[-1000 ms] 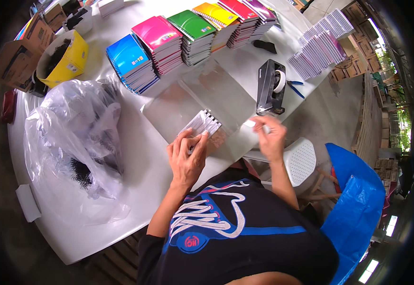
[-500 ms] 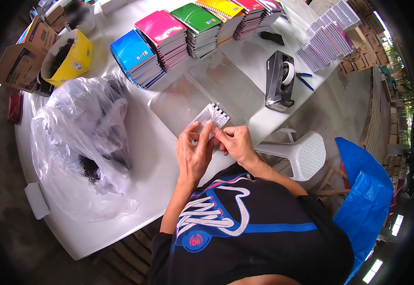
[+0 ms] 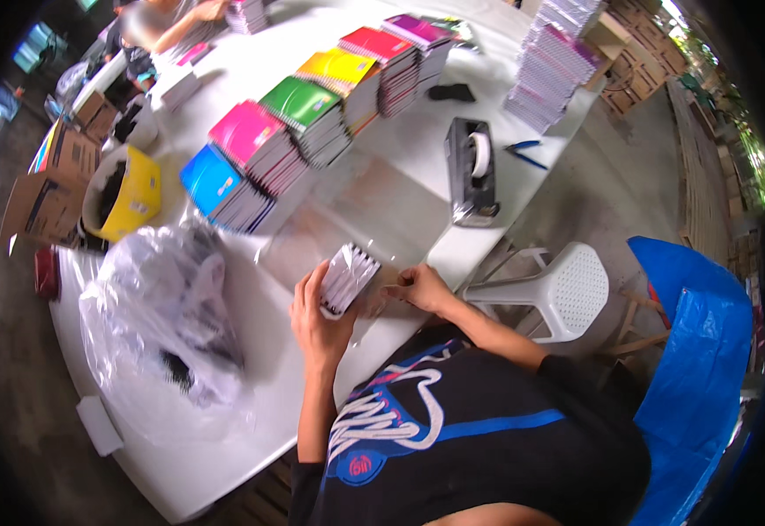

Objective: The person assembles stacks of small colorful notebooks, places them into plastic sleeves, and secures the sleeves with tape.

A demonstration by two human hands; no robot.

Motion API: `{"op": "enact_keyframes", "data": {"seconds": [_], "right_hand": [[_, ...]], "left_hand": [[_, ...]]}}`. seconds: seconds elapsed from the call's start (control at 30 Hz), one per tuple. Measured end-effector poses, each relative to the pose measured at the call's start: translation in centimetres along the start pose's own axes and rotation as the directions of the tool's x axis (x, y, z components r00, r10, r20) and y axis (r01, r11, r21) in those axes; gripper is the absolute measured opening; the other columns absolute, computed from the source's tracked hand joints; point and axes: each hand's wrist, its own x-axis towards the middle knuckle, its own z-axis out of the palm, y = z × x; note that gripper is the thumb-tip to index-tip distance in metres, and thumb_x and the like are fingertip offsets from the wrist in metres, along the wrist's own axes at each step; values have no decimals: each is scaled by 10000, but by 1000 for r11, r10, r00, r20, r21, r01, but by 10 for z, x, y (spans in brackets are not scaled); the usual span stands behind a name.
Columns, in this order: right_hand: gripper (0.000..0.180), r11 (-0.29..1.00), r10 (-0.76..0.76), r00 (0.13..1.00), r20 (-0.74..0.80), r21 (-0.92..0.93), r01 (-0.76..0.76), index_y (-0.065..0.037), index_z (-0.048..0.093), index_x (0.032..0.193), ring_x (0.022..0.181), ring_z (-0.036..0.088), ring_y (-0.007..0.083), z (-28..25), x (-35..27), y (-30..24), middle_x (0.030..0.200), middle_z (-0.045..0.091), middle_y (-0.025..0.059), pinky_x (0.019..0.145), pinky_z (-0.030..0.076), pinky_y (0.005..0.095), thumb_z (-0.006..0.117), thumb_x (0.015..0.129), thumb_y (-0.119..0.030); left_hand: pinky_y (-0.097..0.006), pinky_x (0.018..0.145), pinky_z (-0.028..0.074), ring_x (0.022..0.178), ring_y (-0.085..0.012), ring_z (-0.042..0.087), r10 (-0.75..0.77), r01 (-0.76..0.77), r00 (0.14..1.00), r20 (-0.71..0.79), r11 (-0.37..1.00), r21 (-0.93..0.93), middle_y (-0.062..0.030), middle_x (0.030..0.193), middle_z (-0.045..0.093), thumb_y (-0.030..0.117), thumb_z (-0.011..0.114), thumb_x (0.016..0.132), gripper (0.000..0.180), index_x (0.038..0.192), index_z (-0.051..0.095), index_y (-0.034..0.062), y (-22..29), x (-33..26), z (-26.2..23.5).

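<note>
My left hand (image 3: 319, 323) is closed around a small pale pack (image 3: 350, 279) with black coil-like teeth along one edge and a shiny, clear-looking surface. The pack is tilted above the table, thumb and fingers at its sides. To its right, my right hand (image 3: 426, 287) is closed in a pinch, apart from the pack. A faint clear sheen shows by those fingertips, but I cannot make out what they hold. Under and beyond both hands, a clear plastic sheet (image 3: 391, 206) lies flat. A black tape dispenser (image 3: 463, 171) with a white roll stands to the right.
Stacks of coloured spiral notebooks (image 3: 299, 103) line the far side. Blue-handled pliers (image 3: 527, 155) lie near the right edge. A clear plastic bag (image 3: 159, 307) fills the left, near a yellow bin (image 3: 141, 197). A white stool (image 3: 566, 294) stands right. Another person (image 3: 167, 31) sits far left.
My hands have parted: the right has drawn away from the pack, while the left keeps it, now turned more toward me. The view has shifted, bringing another person into sight.
</note>
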Motion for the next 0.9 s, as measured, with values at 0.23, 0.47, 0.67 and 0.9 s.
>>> {"op": "enact_keyframes", "data": {"seconds": [0.23,0.47,0.67,0.9], "right_hand": [[611,145,-327,886,329,944,-297,-93,353,1381,1076,556,167,-88,-23,-37,1260,505,80,847,488,316,563,895,-398],[673,232,-404,865,-299,881,412,22,386,1351,1074,553,195,-264,-38,-65,1212,543,119,963,428,329,592,722,-99],[610,607,-461,754,-467,453,652,19,419,1320,970,595,186,-503,-14,-75,1116,599,120,850,484,313,583,788,-229],[398,932,-260,889,-378,143,333,-66,600,1125,758,537,89,-603,97,-58,901,612,-13,707,424,249,616,763,-231]], "left_hand": [[-400,894,388,1115,-251,555,689,-744,660,301,655,133,-48,1180,589,151,676,687,592,1227,529,344,86,42,16],[-527,1091,119,1356,-326,247,842,-832,533,80,539,-129,-16,1433,375,319,714,737,641,1299,439,458,159,79,81],[-523,1044,207,1348,-421,232,597,-585,798,82,800,-135,-210,1451,270,336,838,614,869,1354,427,141,192,137,127],[-545,1045,229,1377,-414,181,449,-467,878,165,879,94,-168,1478,220,228,861,566,913,1368,424,212,208,168,161]]}}
